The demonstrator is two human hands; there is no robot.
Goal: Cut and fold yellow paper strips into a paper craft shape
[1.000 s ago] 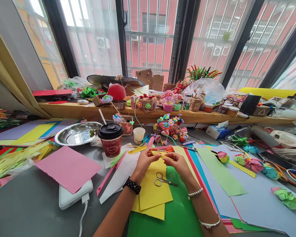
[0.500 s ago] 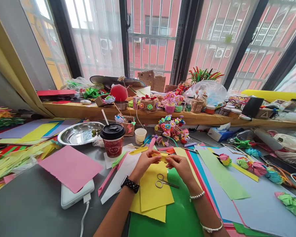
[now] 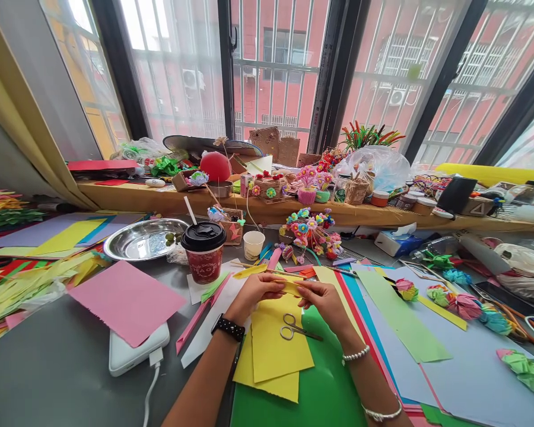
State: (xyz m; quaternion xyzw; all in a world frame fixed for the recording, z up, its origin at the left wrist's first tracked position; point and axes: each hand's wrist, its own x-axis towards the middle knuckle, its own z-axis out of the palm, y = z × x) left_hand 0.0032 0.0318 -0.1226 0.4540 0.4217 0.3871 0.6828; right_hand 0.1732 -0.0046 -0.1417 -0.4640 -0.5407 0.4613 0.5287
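My left hand point(image 3: 261, 290) and my right hand point(image 3: 317, 294) meet over the desk, both closed on one small folded piece of yellow paper point(image 3: 291, 287). Fingertips cover most of its edges. Just below lie two overlapping sheets of yellow paper point(image 3: 278, 350). A pair of small metal scissors point(image 3: 293, 326) rests across the sheets and onto the green mat point(image 3: 333, 379). Another folded yellow strip point(image 3: 249, 271) lies beyond my left hand.
Left of my hands stand a lidded red cup point(image 3: 203, 255), a steel plate point(image 3: 136, 243) and a white power bank point(image 3: 136, 350) under pink paper point(image 3: 127, 302). A paper cup point(image 3: 253, 244) is ahead. Coloured sheets point(image 3: 400, 314) and crumpled paper flowers point(image 3: 467, 303) spread right.
My left hand and forearm have shifted slightly left, and its fingers lie flatter along the yellow paper. My right fingers have adjusted a little. Scissors and sheets stay put.
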